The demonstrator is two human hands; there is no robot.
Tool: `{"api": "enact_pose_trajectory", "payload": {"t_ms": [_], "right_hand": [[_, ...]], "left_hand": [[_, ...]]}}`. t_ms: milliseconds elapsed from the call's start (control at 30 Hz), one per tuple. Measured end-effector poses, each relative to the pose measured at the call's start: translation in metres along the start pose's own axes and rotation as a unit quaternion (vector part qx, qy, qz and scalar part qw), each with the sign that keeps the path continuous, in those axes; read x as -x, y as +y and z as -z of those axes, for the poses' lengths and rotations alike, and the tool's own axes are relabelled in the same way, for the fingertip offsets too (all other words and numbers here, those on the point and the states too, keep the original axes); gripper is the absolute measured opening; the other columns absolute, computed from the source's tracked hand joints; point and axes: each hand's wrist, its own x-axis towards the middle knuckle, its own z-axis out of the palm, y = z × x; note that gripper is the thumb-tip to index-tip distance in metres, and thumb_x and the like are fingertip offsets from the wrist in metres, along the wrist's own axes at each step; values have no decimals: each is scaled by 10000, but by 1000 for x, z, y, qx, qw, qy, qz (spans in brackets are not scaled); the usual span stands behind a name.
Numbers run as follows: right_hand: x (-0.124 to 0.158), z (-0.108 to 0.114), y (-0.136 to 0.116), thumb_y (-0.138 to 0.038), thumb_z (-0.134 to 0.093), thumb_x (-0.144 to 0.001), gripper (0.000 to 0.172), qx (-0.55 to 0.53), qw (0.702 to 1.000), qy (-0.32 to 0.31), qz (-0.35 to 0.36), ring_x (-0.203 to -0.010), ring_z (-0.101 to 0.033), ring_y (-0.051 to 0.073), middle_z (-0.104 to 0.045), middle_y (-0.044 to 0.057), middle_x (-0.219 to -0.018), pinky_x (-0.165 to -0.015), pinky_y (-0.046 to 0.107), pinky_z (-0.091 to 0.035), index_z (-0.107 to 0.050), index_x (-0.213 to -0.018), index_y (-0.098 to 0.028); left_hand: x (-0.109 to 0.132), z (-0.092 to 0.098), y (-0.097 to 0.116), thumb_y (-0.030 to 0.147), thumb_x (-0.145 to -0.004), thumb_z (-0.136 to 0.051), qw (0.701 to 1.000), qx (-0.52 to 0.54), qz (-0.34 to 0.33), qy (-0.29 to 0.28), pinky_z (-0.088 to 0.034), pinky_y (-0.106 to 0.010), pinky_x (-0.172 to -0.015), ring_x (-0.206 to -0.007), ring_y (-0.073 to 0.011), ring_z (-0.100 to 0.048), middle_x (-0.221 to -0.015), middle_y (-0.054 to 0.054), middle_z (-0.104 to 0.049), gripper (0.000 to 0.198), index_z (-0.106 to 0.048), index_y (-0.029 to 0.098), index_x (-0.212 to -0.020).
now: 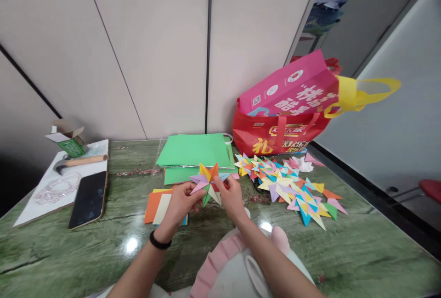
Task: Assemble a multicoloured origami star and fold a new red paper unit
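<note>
You pinch the multicoloured paper star (pixel 209 183) over the green table (pixel 86 261), your left hand (pixel 182 205) clamped on its 8 o'clock edge and your right hand (pixel 231 198) on its 3 o'clock edge, probably to steady its points from both sides. From the star, small coloured sheets (pixel 152 210) lie at 8 o'clock and a heap of folded pieces (pixel 284 187) at 3 o'clock, seemingly placed within easy reach.

A green marbled table (pixel 131 266) carries a white board (pixel 90 171), a red bag (pixel 268 133) and small coloured papers (pixel 157 207). Folded paper stars (pixel 287 187) (heaped loosely) lie in front of the bag.
</note>
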Motion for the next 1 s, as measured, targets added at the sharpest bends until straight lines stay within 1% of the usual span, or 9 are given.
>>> {"api": "enact_pose_trajectory", "payload": {"t_ms": [133,267,367,467,567,733,800,900,1000], "right_hand": [[-1,-1,0,-441,-581,-711,292,-45,999,-22,-21,-551,-445,102,-500,-34,-601,-521,217,-382,-508,-671,-162],[-2,1,-6,-459,-637,-655,319,-152,978,-77,-123,-532,-480,112,-529,-24,-623,-482,239,-441,-512,-707,-170],[-2,5,-11,-431,-699,-598,333,-184,961,-133,-156,-566,-528,130,-567,-11,-671,-514,280,-504,-562,-742,-163],[0,6,-14,-423,-722,-577,386,-187,951,-179,-166,-634,-571,146,-601,6,-822,-551,311,-541,-594,-836,-167],[2,4,-13,-448,-709,-591,444,-173,954,-186,-159,-684,-581,157,-586,15,-927,-545,314,-557,-579,-924,-184],[3,-1,-7,-499,-621,-672,417,-137,964,-178,-144,-559,-558,135,-541,4,-777,-437,289,-540,-572,-914,-163],[2,-1,-5,-489,-617,-677,396,-132,964,-182,-143,-493,-547,119,-537,-5,-755,-402,279,-524,-574,-893,-160],[2,-1,-4,-467,-628,-672,370,-129,963,-191,-143,-488,-544,110,-549,-4,-782,-409,279,-529,-579,-876,-162],[3,0,-6,-449,-634,-668,356,-128,961,-203,-138,-524,-544,106,-567,5,-853,-438,282,-541,-584,-880,-167]], "left_hand": [[0,-3,-2,313,-613,-687,999,14,-33,28,-373,-176,-374,-359,-61,-454,-458,56,-517,223,-566,126,-598],[0,2,3,349,-614,-689,998,51,-16,16,-470,-230,-422,-481,-124,-579,-649,1,-613,280,-614,122,-758],[-2,8,6,366,-617,-690,997,65,-14,28,-425,-211,-361,-488,-144,-607,-755,-36,-636,335,-603,121,-829],[-4,13,6,338,-612,-704,995,68,-36,56,-345,-165,-331,-404,-82,-535,-640,2,-595,286,-584,114,-744],[-6,13,2,334,-616,-702,996,65,-34,57,-341,-162,-343,-386,-67,-502,-562,29,-552,272,-568,116,-708],[-7,12,-5,357,-646,-670,999,5,-19,44,-355,-181,-355,-441,-101,-538,-617,8,-577,284,-569,125,-774],[-8,15,-5,329,-646,-672,995,-59,-55,59,-387,-194,-395,-511,-117,-558,-678,-4,-592,321,-577,135,-883],[-10,21,-3,276,-645,-683,965,-168,-173,97,-474,-258,-575,-762,-166,-591,-938,-51,-606,461,-558,202,-1082],[-12,24,-4,251,-703,-641,933,-231,-264,80,-472,-314,-748,-968,-206,-551,-1053,-65,-596,332,-615,235,-1033]]}}
